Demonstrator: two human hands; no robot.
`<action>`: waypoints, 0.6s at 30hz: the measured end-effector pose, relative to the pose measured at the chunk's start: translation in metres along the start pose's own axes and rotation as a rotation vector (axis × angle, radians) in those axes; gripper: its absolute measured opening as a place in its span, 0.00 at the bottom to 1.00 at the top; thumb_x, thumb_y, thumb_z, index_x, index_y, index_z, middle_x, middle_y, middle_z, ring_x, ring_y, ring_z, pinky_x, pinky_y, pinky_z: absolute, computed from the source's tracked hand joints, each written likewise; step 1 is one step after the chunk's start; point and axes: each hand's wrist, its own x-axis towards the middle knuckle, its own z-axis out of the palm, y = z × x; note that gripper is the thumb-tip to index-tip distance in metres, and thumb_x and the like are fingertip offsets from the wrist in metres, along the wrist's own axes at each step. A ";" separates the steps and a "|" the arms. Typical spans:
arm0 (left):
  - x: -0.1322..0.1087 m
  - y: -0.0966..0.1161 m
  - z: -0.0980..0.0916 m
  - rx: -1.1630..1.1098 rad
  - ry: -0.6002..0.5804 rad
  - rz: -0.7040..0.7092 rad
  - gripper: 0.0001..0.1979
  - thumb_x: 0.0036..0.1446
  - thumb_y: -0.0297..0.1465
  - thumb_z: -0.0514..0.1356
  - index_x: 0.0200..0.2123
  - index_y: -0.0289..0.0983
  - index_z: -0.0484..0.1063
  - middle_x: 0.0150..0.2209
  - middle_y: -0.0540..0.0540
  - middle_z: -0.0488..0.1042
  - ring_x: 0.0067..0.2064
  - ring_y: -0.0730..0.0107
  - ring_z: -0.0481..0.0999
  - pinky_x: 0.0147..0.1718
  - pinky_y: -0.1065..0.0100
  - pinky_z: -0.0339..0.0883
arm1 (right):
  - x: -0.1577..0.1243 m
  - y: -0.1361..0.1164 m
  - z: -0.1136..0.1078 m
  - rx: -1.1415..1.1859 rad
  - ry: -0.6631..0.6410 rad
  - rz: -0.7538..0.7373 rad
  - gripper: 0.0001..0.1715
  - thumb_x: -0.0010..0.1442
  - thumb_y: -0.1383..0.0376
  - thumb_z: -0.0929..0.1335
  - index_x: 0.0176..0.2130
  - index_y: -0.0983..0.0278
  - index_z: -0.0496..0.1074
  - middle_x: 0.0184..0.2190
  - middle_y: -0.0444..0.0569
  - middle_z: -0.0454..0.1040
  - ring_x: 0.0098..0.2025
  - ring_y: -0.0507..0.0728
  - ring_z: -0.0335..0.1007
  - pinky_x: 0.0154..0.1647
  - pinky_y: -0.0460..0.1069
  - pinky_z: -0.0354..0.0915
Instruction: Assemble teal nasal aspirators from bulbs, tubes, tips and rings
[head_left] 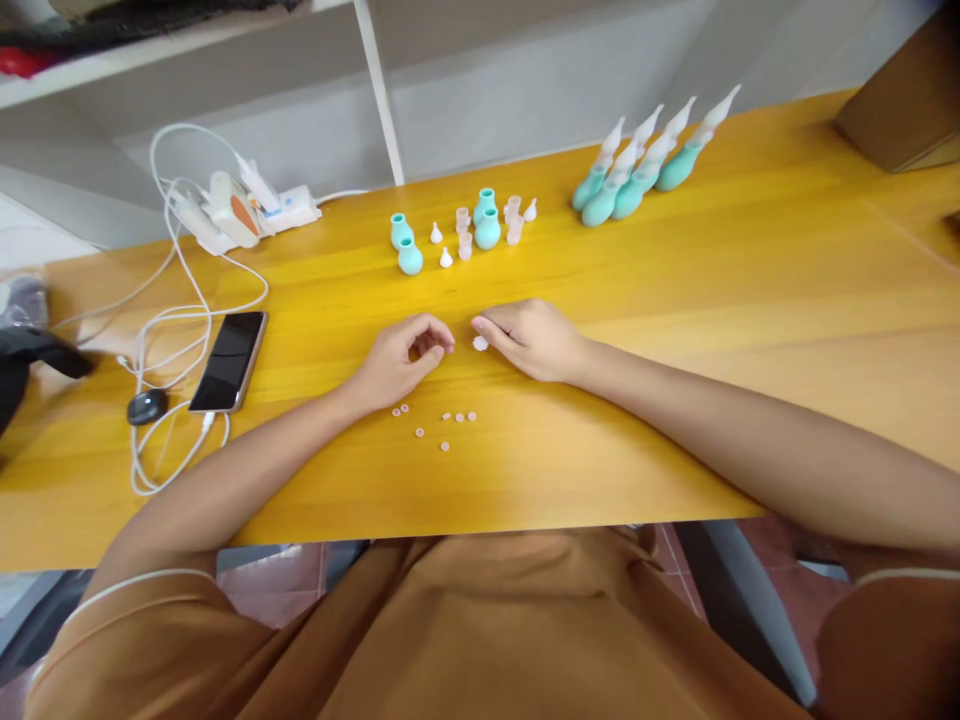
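Note:
My left hand rests on the yellow table, fingers curled in a pinch on a tiny white piece. My right hand lies beside it, fingers bent, touching a small white cap at its fingertips. Several small pale discs lie scattered just in front of both hands. Farther back stand loose teal bulbs, clear tips and small tubes. Several assembled teal bulbs with white nozzles lie in a row at the back right.
A black phone lies to the left, plugged into white cables that run to a power strip with chargers. A small black object sits by the cables. A brown box stands at the far right corner.

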 end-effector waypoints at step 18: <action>-0.001 0.014 0.003 0.189 -0.398 0.358 0.09 0.57 0.35 0.76 0.40 0.43 0.83 0.48 0.43 0.80 0.48 0.57 0.76 0.57 0.56 0.68 | 0.056 0.107 -0.018 0.030 0.558 0.233 0.12 0.77 0.58 0.69 0.53 0.62 0.68 0.56 0.62 0.72 0.55 0.62 0.65 0.55 0.56 0.64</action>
